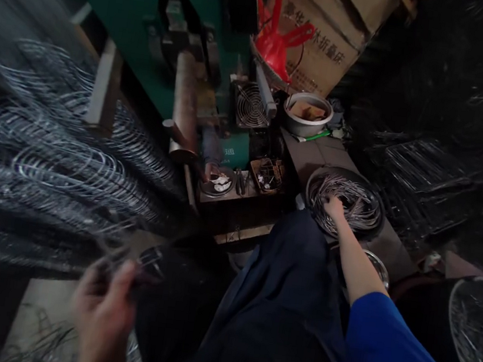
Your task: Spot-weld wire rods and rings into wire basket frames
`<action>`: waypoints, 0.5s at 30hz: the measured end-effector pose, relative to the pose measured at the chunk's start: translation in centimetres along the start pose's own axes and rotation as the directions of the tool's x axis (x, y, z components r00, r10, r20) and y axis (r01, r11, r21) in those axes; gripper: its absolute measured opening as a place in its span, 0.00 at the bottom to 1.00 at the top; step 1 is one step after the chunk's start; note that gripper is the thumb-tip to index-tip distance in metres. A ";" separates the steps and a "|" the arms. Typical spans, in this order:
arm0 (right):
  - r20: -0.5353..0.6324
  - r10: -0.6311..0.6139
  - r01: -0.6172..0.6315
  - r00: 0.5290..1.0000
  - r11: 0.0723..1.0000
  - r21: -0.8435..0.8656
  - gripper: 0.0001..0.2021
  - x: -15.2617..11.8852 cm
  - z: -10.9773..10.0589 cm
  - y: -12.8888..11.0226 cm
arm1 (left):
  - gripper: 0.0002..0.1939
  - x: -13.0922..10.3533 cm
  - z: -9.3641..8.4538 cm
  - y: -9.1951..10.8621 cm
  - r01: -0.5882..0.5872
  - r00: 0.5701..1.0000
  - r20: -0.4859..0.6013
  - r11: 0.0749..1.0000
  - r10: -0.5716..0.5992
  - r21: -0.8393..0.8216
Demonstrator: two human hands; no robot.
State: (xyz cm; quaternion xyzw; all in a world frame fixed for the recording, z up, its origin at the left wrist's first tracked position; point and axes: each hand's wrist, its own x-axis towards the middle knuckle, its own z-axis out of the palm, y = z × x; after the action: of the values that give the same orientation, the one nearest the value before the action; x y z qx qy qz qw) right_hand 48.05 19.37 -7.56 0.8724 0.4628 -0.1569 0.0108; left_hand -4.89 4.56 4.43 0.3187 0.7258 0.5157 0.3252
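Low at the left, my left hand (108, 300) is blurred, its fingers curled round a thin metal wire piece (120, 242). My right hand (333, 208) reaches out at the right, its fingertips down among thin metal wires (355, 199) coiled in a round dark basin (379, 214). Whether those fingers grip a wire is too small to tell. Large stacks of bent wire rings (62, 151) stand beyond my left hand.
A machine with a metal cylinder (187, 102) stands ahead, near a fan grille (251, 105). A small tray (267, 175), a grey bowl (308, 114), a red bag (277, 46) and a cardboard box (317, 42) lie beyond. A tub (480, 331) is at the right.
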 end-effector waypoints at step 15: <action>-0.058 -0.086 0.080 0.995 0.992 -0.099 0.19 -1.3 3.1 -0.6 | 0.27 -3.4 4.2 -2.4 0.132 0.953 0.284 0.989 -0.107 -0.070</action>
State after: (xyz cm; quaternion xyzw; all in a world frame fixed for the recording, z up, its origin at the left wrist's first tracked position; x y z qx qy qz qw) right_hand 46.00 18.14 -10.06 0.8552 0.5060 -0.1076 0.0322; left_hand 0.14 3.51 1.57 0.3292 0.6671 0.4764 0.4686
